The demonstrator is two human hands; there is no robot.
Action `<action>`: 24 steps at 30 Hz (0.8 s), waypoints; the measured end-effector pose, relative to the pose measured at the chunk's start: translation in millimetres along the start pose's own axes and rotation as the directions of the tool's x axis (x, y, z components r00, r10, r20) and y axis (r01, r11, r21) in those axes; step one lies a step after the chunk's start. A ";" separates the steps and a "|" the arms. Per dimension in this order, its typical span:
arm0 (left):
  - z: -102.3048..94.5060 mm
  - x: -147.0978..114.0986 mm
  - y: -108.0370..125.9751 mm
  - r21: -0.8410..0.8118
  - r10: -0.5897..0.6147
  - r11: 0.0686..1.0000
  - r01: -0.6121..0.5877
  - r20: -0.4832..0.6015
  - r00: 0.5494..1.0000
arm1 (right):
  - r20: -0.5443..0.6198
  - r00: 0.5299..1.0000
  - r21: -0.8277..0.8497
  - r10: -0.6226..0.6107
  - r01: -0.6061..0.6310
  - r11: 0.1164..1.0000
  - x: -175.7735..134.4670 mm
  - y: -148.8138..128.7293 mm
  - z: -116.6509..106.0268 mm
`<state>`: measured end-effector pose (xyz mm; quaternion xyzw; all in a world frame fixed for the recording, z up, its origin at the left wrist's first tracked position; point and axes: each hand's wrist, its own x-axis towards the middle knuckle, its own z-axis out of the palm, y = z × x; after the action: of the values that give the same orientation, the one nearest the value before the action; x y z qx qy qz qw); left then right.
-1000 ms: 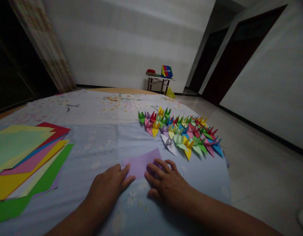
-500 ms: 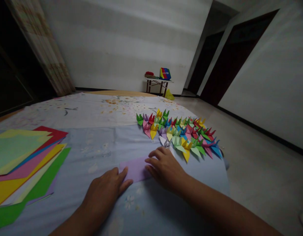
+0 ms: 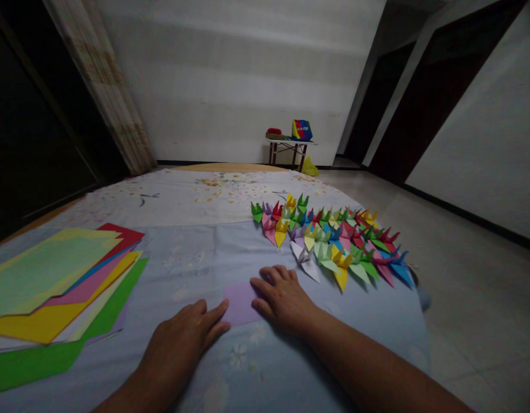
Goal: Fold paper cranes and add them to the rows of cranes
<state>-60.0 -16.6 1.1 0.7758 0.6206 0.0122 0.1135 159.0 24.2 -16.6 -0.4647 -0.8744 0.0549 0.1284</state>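
Observation:
A small lilac sheet of paper lies flat on the tablecloth in front of me. My left hand rests at its left edge, index finger and thumb stretched out against it and the other fingers bent. On the sheet's right side lies my right hand, its fingers spread and pressing down. That hand covers the right end of the paper, so I cannot see how far it reaches or whether it is folded there. Just beyond the right hand stands a whitish folded paper crane.
Several colourful paper cranes stand in rows at the right of the table. A fanned stack of coloured paper lies at the left. The tablecloth is pale blue and floral. A small side table stands against the far wall.
My right hand has slid left over the lilac paper, nearer my left hand, and less of the sheet shows. The whole view has shifted, with everything sitting further right.

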 end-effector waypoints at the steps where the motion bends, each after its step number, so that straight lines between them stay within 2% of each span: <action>1: -2.3 -1.6 -3.3 -0.027 -0.002 1.000 0.003 0.007 1.000 | -0.005 1.000 0.008 -0.002 0.002 1.000 0.3 -0.2 -0.3; 6: -17.1 12.1 -12.6 -0.234 -0.017 0.972 0.023 0.028 0.999 | 0.002 1.000 0.047 0.000 0.000 0.999 1.8 0.4 -1.7; 8: -18.8 26.0 -10.4 -0.279 -0.058 0.959 0.044 -0.041 0.997 | 0.002 1.000 0.057 0.005 -0.005 0.998 2.5 0.8 -2.2; 14: -4.8 52.6 -1.9 -0.147 -0.003 0.989 -0.012 -0.107 0.994 | -0.015 1.000 0.066 0.004 -0.003 0.998 3.4 2.4 -0.5; 18: -0.6 54.2 -3.2 -0.201 -0.037 0.980 0.015 -0.106 0.994 | -0.022 1.000 0.076 0.000 0.001 0.997 3.5 4.0 1.6; 21: -0.5 56.5 -4.0 -0.383 -0.045 0.924 -0.001 -0.111 0.993 | -0.028 1.000 0.089 0.000 0.003 0.996 4.6 5.7 1.4; 24: -1.0 59.6 -3.5 -0.659 -0.056 0.752 -0.030 -0.109 0.992 | -0.103 0.994 0.115 0.025 -0.013 0.993 6.7 9.0 0.3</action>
<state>-49.8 41.8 -5.9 0.6793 0.5877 0.2767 0.3415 162.5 34.8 -17.7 -0.4673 -0.8574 0.0818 0.1996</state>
